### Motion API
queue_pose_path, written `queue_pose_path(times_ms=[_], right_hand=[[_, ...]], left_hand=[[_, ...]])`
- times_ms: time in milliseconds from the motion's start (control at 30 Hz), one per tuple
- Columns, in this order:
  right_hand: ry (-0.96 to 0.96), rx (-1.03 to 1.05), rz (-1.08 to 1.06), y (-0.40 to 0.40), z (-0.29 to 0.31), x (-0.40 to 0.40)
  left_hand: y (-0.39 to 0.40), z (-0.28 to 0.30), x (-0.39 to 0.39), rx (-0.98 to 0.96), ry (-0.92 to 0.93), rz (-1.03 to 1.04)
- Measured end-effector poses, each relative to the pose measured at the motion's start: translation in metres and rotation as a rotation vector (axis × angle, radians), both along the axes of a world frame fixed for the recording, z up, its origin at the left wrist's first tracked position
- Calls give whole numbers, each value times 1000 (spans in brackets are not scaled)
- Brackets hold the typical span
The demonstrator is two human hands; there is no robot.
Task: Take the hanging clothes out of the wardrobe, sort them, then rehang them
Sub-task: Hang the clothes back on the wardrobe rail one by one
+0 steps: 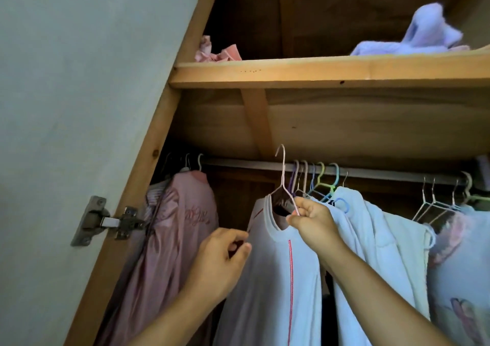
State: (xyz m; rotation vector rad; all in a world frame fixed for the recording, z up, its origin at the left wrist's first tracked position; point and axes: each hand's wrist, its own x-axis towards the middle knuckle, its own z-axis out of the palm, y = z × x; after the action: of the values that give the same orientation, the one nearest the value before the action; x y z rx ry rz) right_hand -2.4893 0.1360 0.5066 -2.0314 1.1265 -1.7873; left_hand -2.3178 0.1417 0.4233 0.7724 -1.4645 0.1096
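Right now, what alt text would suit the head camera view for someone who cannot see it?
The right hand holds a pink wire hanger carrying a white shirt with a red stripe, its hook off the grey wardrobe rail, while the left hand pinches the shirt's shoulder.

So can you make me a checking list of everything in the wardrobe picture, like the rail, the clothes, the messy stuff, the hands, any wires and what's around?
Surface: rail under a wooden shelf; a gap in the middle.
Job's things: white top with red stripe on a pink wire hanger, its hook off the rail; pink satin robe hung at left; white robe and patterned garment at right.
Clutter: crumpled pink cloth and lilac fluffy cloth on the shelf; bare hangers on the rail.
Grips: right hand pinches the hanger; left hand pinches the top's shoulder.
Cables: nothing seen.
Surroundings: open door with metal hinge.
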Motion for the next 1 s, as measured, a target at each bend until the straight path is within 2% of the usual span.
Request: queue_pose_path(times_ms=[300, 633, 833, 1000], right_hand=[[-47, 6, -44, -54, 39, 5], [-64, 49, -33, -91, 46, -1], [102, 44, -99, -106, 35, -6], [182, 45, -73, -91, 18, -19]], left_hand=[[-43, 17, -2, 22, -60, 88], [-61, 17, 1, 61, -91, 101], [-64, 7, -4, 96, -138, 103], [-64, 1, -6, 107, -150, 111]])
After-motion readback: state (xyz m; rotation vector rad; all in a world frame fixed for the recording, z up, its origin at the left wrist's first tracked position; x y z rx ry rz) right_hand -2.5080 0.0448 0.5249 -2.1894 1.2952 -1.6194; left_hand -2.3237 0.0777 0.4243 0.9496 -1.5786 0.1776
